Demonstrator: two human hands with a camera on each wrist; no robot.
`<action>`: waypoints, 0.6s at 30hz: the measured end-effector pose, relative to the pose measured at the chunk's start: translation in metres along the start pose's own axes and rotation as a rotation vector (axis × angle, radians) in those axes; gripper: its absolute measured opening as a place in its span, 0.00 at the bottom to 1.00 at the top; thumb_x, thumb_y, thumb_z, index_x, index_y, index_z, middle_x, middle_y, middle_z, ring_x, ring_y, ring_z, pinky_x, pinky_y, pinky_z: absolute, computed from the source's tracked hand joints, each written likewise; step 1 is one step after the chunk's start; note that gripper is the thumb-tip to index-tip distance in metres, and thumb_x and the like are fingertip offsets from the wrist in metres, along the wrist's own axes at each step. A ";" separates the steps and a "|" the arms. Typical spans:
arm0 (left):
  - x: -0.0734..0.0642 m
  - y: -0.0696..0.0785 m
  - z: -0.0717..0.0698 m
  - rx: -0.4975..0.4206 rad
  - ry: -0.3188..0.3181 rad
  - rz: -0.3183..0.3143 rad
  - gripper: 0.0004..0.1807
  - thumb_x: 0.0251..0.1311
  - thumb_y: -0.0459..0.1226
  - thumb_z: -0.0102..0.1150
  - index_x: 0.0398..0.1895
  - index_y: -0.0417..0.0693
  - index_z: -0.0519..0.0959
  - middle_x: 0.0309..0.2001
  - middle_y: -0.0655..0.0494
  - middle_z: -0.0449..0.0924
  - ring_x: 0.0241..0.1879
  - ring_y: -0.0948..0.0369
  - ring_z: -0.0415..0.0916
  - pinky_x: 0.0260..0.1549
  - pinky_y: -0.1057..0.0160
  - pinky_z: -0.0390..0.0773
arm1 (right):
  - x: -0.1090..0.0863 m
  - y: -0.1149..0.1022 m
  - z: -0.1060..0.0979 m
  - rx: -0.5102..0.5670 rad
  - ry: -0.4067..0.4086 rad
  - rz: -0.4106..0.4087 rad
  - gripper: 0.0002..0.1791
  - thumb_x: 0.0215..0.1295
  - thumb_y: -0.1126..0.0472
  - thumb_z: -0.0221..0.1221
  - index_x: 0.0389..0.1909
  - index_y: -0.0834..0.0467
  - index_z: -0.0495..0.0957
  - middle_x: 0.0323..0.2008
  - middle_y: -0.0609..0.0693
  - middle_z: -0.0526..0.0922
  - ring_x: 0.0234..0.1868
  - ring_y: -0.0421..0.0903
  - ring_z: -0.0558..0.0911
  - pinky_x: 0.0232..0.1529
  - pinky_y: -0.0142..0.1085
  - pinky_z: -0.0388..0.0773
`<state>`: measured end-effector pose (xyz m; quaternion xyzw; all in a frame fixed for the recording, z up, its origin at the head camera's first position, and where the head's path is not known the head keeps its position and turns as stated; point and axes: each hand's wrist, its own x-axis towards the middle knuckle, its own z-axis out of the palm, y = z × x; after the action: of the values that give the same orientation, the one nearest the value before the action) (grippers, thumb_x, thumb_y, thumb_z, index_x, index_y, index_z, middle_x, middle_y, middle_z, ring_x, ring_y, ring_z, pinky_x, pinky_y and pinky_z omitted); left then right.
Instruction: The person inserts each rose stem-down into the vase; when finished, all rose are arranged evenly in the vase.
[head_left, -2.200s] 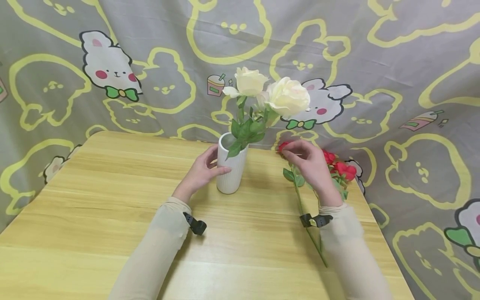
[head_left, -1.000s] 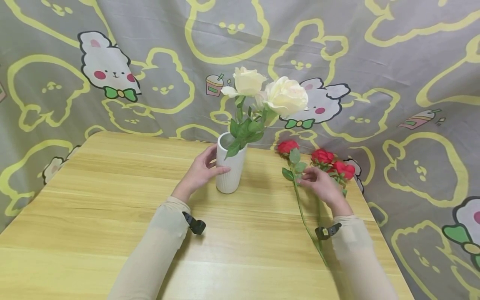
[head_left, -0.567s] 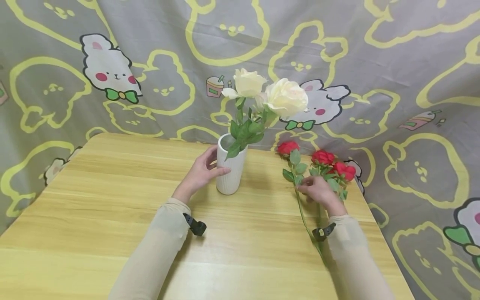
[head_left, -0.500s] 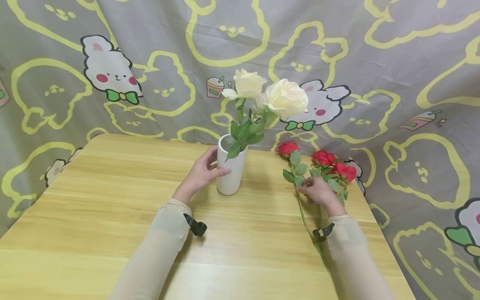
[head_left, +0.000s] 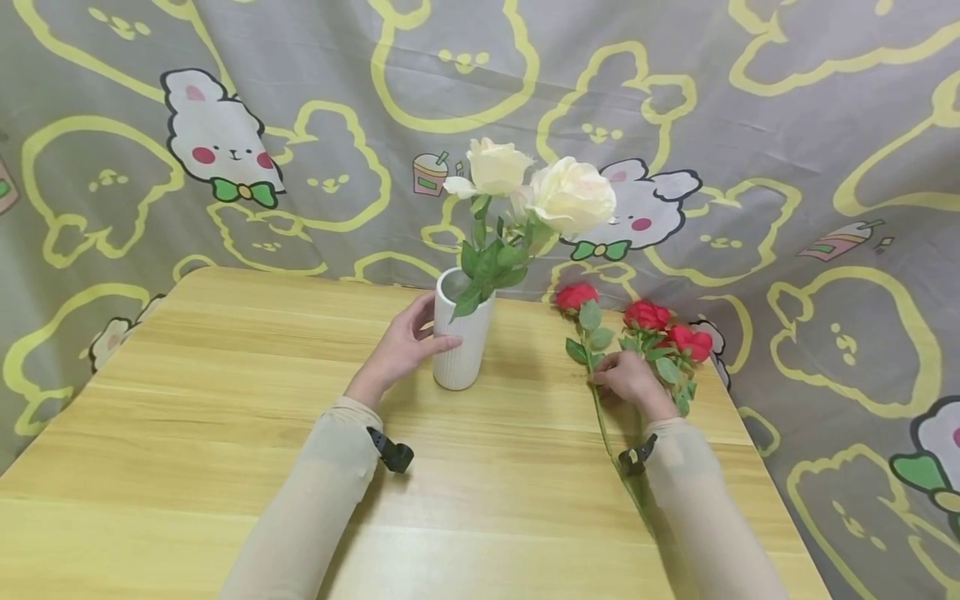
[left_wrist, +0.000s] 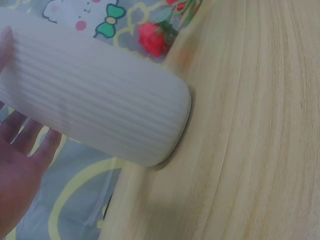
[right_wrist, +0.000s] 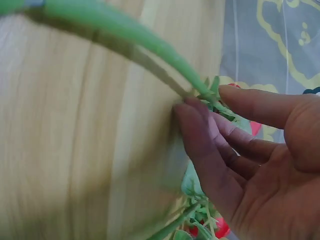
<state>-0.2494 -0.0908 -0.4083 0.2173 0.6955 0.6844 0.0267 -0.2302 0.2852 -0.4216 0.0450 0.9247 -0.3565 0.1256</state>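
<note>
- Near the middle of the desk (head_left: 225,350), my left grip (head_left: 401,343) is bent around the white vase (head_left: 460,358) from its left side: the thumb lies on the near face, the other fingers go behind. My left forearm (head_left: 303,500) comes up slanting from the bottom edge. I judge that this grip has only the duty of steadying.
- Within that grip, the white vase stands upright; the left wrist view shows its base resting on the wood.
- Above its rim, at least two cream roses (head_left: 498,167) rise and lean to the right, and one leaf (head_left: 470,300) droops over the edge.
- Well apart from the vase, the leftmost red rose (head_left: 576,297) lies with its head near the far edge and its stem (head_left: 603,421) running toward me.
- On this stem, below most of the leaves (head_left: 601,337), my right grip (head_left: 628,379) is clamped: thumb and forefinger pinch it, fingertips pointing to the left. How firm the pinch is, I cannot tell.
- The step in hand, I judge, is taking hold of this rose. The next move would call for a secure pinch and a gentle lift, so that its leaves do not catch on the neighbours.
- Farthest right, two other red roses (head_left: 647,314) lie close together, beyond my fingertips.
</note>
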 end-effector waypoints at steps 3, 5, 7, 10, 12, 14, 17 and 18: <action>0.000 0.002 0.000 -0.009 -0.006 -0.009 0.41 0.56 0.26 0.69 0.72 0.42 0.61 0.66 0.43 0.67 0.67 0.52 0.63 0.65 0.51 0.64 | 0.002 0.000 0.002 0.009 0.002 0.017 0.09 0.65 0.64 0.62 0.39 0.68 0.80 0.25 0.56 0.83 0.25 0.48 0.83 0.30 0.40 0.83; -0.002 0.007 0.001 -0.013 -0.008 -0.016 0.41 0.56 0.25 0.68 0.72 0.40 0.61 0.66 0.42 0.67 0.67 0.50 0.62 0.65 0.51 0.64 | 0.001 0.000 0.002 0.003 0.004 0.022 0.07 0.64 0.64 0.62 0.36 0.67 0.80 0.25 0.54 0.82 0.25 0.47 0.82 0.30 0.38 0.82; -0.004 0.015 0.002 -0.015 -0.010 -0.020 0.40 0.56 0.25 0.68 0.72 0.39 0.60 0.66 0.41 0.67 0.67 0.50 0.63 0.65 0.50 0.64 | 0.000 0.000 0.001 -0.008 0.000 0.006 0.07 0.65 0.65 0.61 0.34 0.66 0.80 0.27 0.55 0.81 0.26 0.46 0.81 0.31 0.38 0.81; -0.008 0.026 0.004 -0.015 -0.010 -0.018 0.40 0.56 0.24 0.67 0.71 0.36 0.61 0.65 0.39 0.67 0.67 0.49 0.63 0.65 0.50 0.64 | -0.004 -0.001 -0.001 -0.003 0.004 -0.015 0.07 0.66 0.66 0.59 0.37 0.68 0.80 0.31 0.56 0.82 0.29 0.47 0.81 0.33 0.39 0.80; -0.009 0.029 0.005 -0.016 -0.010 -0.015 0.39 0.56 0.24 0.67 0.71 0.36 0.61 0.65 0.39 0.67 0.66 0.48 0.62 0.65 0.49 0.64 | -0.007 -0.002 -0.003 0.033 -0.001 -0.025 0.09 0.67 0.67 0.57 0.41 0.71 0.79 0.34 0.59 0.82 0.30 0.48 0.83 0.35 0.41 0.82; -0.010 0.030 0.005 -0.017 -0.010 -0.013 0.39 0.56 0.24 0.67 0.70 0.36 0.61 0.65 0.39 0.67 0.66 0.48 0.63 0.65 0.49 0.64 | -0.011 -0.004 -0.006 0.096 0.000 -0.019 0.11 0.68 0.68 0.56 0.44 0.73 0.77 0.37 0.60 0.82 0.31 0.49 0.84 0.36 0.42 0.84; -0.009 0.031 0.005 -0.020 -0.008 -0.017 0.39 0.55 0.24 0.67 0.70 0.36 0.61 0.65 0.39 0.67 0.66 0.48 0.63 0.65 0.49 0.64 | -0.017 -0.008 -0.011 0.189 -0.001 -0.029 0.13 0.69 0.69 0.54 0.47 0.75 0.75 0.38 0.62 0.80 0.32 0.48 0.83 0.39 0.45 0.85; -0.009 0.030 0.004 -0.019 -0.007 -0.018 0.39 0.55 0.24 0.68 0.71 0.37 0.61 0.65 0.39 0.67 0.66 0.48 0.63 0.65 0.49 0.64 | -0.019 -0.009 -0.013 0.217 0.006 -0.033 0.13 0.70 0.69 0.54 0.48 0.75 0.75 0.39 0.61 0.80 0.33 0.48 0.83 0.40 0.46 0.84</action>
<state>-0.2315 -0.0907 -0.3818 0.2133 0.6907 0.6899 0.0375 -0.2163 0.2871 -0.4012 0.0442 0.8816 -0.4565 0.1115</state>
